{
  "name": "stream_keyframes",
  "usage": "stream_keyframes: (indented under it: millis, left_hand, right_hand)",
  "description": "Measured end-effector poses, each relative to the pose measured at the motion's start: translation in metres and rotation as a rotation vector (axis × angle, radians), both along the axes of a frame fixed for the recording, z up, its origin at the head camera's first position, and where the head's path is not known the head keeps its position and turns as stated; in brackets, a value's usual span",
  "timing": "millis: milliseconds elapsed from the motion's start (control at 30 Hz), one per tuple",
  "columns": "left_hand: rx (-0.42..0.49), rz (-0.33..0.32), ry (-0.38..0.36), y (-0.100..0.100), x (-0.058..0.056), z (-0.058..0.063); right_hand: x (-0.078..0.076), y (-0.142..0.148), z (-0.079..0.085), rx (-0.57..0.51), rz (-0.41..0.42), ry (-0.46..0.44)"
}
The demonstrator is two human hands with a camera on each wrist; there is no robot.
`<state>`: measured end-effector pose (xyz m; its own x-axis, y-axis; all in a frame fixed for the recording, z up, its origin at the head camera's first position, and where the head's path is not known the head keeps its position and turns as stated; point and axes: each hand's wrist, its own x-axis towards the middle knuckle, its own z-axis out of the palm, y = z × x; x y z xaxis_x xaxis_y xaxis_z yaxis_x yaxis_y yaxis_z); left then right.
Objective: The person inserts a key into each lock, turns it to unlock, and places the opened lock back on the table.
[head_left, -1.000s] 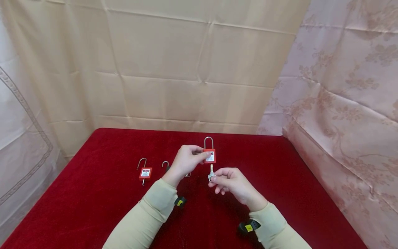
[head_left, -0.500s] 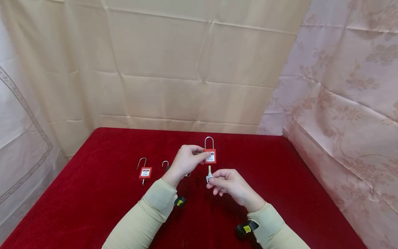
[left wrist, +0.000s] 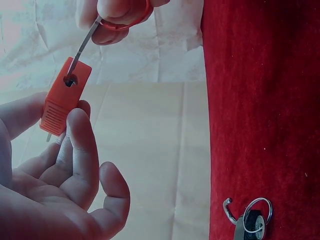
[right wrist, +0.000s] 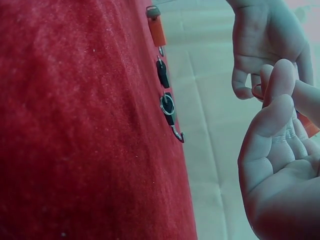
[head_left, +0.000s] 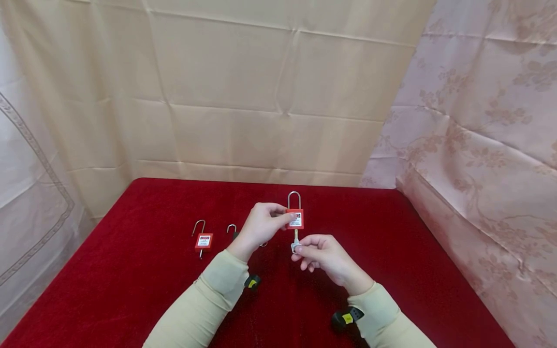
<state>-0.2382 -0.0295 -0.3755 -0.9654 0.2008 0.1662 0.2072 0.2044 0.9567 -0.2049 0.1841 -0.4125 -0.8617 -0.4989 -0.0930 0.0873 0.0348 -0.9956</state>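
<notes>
A red padlock (head_left: 298, 222) with a white label is held upright above the table, its steel shackle at the top. My left hand (head_left: 262, 223) pinches its body by the left edge, between thumb and fingers. Just below, my right hand (head_left: 327, 257) pinches a silver key (head_left: 296, 238) by its bow, blade pointing up. From the left wrist, the key's blade (left wrist: 85, 44) meets the keyhole in the padlock's underside (left wrist: 65, 97); how deep the tip sits I cannot tell. A red ring (left wrist: 134, 23) shows at the key's bow. In the right wrist view, fingers hide the key.
On the red cloth (head_left: 130, 290), a second red padlock (head_left: 204, 241) lies at left with its shackle raised. A black padlock (right wrist: 168, 108) with a key ring is partly behind my left hand in the head view. Curtains (head_left: 217, 96) surround the table.
The key dipped slightly down and left, away from the padlock, then came back up so its tip now meets the underside. The padlock has shifted a little to the right.
</notes>
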Motion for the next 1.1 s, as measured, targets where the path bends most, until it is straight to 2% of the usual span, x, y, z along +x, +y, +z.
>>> stream_keyframes:
  millis: [667,1100]
  left_hand:
    - [-0.015,-0.014,0.0,-0.0001,0.0014,-0.0003]
    - [-0.041,-0.027,-0.012,0.0012,0.0025,-0.0007]
  right_hand:
    - [-0.0001,-0.001,-0.001,0.013,0.014,0.011]
    - [-0.0001,-0.0017,-0.0011,0.0,-0.011,0.029]
